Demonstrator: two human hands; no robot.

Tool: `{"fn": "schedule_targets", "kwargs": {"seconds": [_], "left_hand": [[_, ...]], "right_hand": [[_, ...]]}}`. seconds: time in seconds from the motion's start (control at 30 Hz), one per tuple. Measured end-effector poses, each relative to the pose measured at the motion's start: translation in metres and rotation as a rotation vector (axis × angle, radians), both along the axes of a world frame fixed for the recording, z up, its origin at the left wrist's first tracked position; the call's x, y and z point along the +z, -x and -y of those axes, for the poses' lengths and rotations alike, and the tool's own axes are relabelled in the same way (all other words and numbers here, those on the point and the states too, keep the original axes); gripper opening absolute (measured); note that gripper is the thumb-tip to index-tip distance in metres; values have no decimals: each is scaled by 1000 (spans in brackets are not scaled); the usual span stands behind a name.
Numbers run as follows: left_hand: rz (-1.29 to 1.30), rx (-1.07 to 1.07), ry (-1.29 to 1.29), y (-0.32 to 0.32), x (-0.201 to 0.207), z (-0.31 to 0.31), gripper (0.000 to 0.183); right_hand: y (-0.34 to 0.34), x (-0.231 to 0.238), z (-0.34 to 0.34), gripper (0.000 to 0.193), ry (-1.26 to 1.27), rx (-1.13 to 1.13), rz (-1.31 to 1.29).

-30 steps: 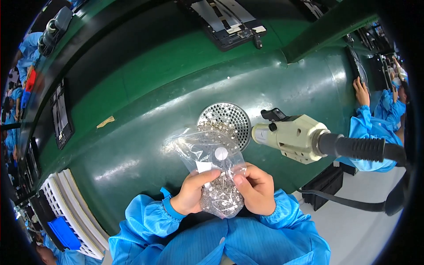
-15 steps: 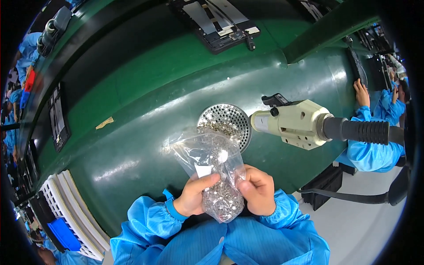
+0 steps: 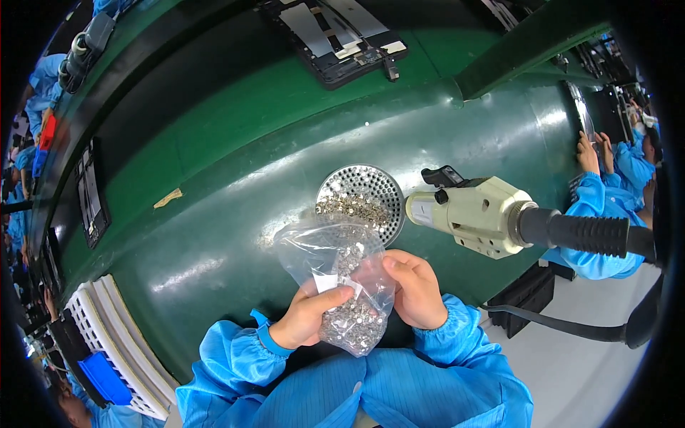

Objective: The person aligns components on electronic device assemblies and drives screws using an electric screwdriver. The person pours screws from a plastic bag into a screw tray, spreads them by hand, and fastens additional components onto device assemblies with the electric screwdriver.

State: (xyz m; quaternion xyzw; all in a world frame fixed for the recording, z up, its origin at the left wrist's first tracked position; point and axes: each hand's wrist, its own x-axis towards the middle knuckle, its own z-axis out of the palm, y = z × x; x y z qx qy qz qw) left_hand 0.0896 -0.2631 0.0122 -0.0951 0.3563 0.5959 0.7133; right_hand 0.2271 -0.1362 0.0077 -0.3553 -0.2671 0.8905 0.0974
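Between my hands hangs a clear plastic bag (image 3: 367, 333), its lower part full of tiny silvery metal pieces and a white label showing through. My left hand (image 3: 307, 315) is closed on the bag's left side, thumb pressed over the front. At its right edge, my right hand (image 3: 416, 289) pinches the plastic between thumb and fingers. The bag's upper end overlaps the near rim of a round perforated metal dish (image 3: 386, 187). A heap of small metal pieces (image 3: 357, 205) lies in that dish, partly hidden behind the plastic.
A cream-coloured nozzle (image 3: 471, 214) on a black hose (image 3: 585, 230) points at the dish from the right. An opened flat device (image 3: 342, 50) lies at the far side. White racks (image 3: 118, 342) stand at left. A co-worker's hand (image 3: 588, 153) is at far right.
My right hand has slid up the bag's edge, and the bag has shifted slightly left. The opened device on the far side has moved a little left. The co-worker's hands have moved.
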Motion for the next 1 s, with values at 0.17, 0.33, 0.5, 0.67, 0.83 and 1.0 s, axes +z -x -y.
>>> {"fn": "schedule_targets", "kwargs": {"seconds": [0.17, 0.33, 0.5, 0.67, 0.83, 1.0], "left_hand": [[-48, -57, -20, 2, 2, -1, 46], [-114, -69, -85, 3, 1, 2, 40], [-66, -50, -43, 2, 0, 0, 39], [-63, -70, -48, 2, 0, -3, 38], [-79, -80, -45, -1, 3, -8, 39], [-57, -73, 33, -3, 3, -12, 54]], "right_hand": [[-4, 3, -3, 26, -89, -2, -85], [-5, -2, -1, 21, -162, -23, -106], [-3, -5, 0, 20, -220, -47, -84], [-6, -10, -2, 19, -231, -33, -61], [-9, -7, -2, 19, -274, -63, -65], [-8, -12, -11, 20, -266, -61, -70]]}}
